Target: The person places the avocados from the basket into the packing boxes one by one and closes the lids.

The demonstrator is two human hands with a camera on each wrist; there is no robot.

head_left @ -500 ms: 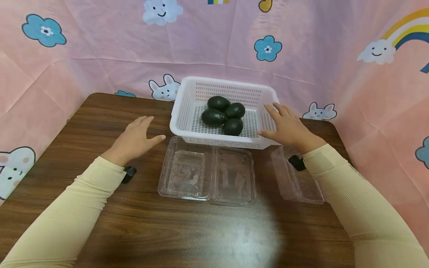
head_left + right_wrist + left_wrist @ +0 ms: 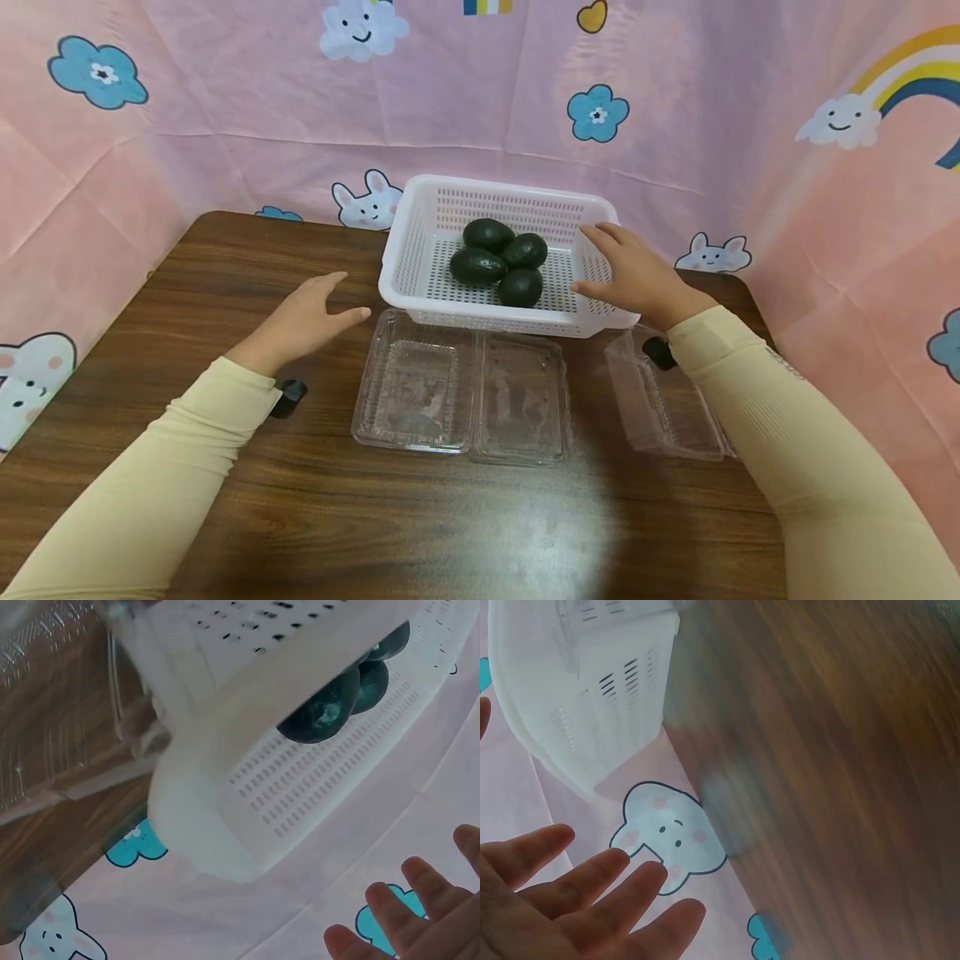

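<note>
Several dark green avocados (image 2: 477,267) lie together in a white perforated plastic basket (image 2: 408,283) at the back of the table. My right hand (image 2: 636,273) hovers over the basket's right end, fingers spread and holding nothing. My left hand (image 2: 298,323) is held left of the basket, above the wood, with thumb and fingers apart and nothing in them. In front of the basket lies an opened clear plastic clamshell box (image 2: 416,392), its lid (image 2: 522,400) folded flat to the right. The left wrist view shows the left hand's fingers (image 2: 630,900) extended beside the basket.
Another clear plastic box (image 2: 675,408) stands on the right of the table (image 2: 420,533), partly behind the right forearm. A pink cloth (image 2: 465,100) with cartoon prints hangs around the back and sides. Each wrist carries a small black device.
My right hand has shifted slightly left and up over the basket's right end. The left hand, the avocados and the boxes stay nearly where they were.
</note>
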